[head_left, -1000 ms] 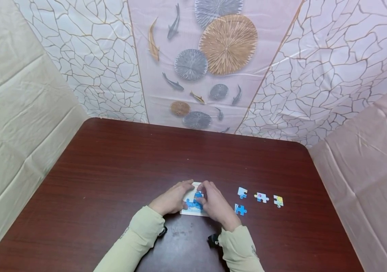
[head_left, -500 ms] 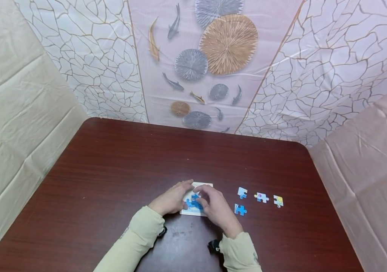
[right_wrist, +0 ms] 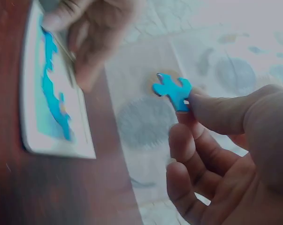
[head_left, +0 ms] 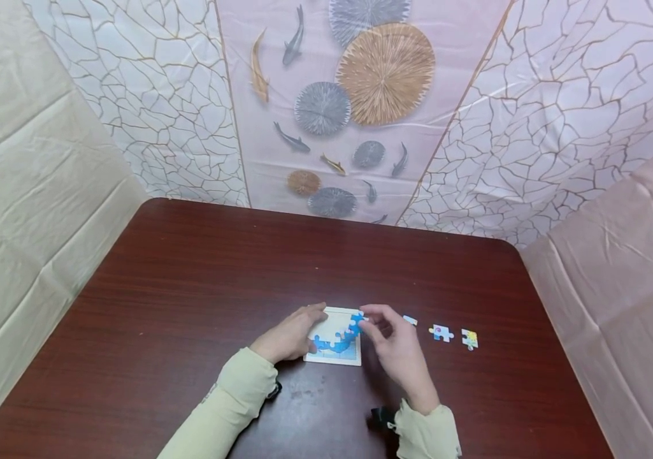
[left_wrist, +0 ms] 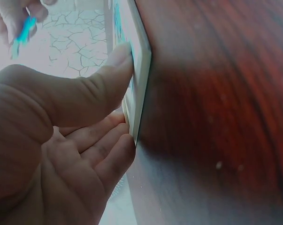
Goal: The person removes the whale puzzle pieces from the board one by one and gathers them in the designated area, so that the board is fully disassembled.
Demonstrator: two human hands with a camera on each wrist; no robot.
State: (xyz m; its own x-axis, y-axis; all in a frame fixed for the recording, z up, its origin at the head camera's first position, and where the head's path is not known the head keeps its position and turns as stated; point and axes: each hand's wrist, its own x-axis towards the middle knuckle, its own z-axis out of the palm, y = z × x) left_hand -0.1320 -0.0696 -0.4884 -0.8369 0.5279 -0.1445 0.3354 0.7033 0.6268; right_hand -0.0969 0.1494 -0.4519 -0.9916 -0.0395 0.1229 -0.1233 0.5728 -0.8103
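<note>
My left hand (head_left: pixel 290 333) grips the left side of a square puzzle board (head_left: pixel 333 362), its thumb on the pale frame and its fingers along the edge. A strip of joined blue pieces (head_left: pixel 334 347) covers the lower part of that board. Between thumb and fingertips, my right hand (head_left: pixel 395 338) pinches a blue jigsaw piece (right_wrist: pixel 174 93). In the head view the piece overlaps the board's upper right corner; in the right wrist view it is held up, apart from the board.
Right of the hands lie loose jigsaw pieces, one white and pink (head_left: pixel 441 333) and one yellow (head_left: pixel 469 339). A pale piece (head_left: pixel 410 319) shows partly behind my right hand. The dark red table (head_left: pixel 217 268) meets hanging cloths at its back and sides.
My right hand has lifted the blue jigsaw piece off the middle of the board and carried it right and up. It now hides a loose piece. The left hand stays put.
</note>
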